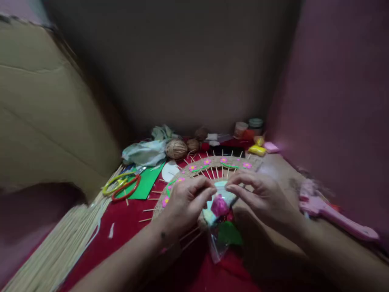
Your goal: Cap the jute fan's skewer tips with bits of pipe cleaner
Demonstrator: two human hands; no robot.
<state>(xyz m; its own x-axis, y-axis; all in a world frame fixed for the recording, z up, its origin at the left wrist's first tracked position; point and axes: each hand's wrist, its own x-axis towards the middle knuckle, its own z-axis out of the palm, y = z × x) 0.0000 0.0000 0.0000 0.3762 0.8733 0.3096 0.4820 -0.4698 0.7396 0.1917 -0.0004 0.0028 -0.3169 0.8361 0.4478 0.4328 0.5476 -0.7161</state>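
1. My left hand (185, 200) pinches the top edge of a small clear plastic bag (220, 219) between thumb and fingertips, fingers drawn in close.
2. My right hand (261, 194) pinches the same top edge from the other side, fingers narrow, its tips just beside those of my left.
3. The bag hangs between both hands, low in the middle of the view, above the red cloth (127, 227) on the bench. Inside it I can see lumps of colour: pink, pale yellow, red and green. The picture is too blurred to tell what they are made of.
4. Right behind the bag lies a round woven piece (212, 164) with thin sticks pointing out from its rim and small pink flowers (207, 162) along its far arc. My hands cover its near part.
5. To the left on the cloth are a green sheet (148, 182), a red ring (126, 190) and a yellow ring (117, 182), and a large bundle of pale sticks (60, 243) runs down the left edge.
6. Further back sit balls of twine (176, 149) and a crumpled pale bag (144, 153).
7. A pink glue gun (331, 213) lies to the right of my right hand, near it but apart.
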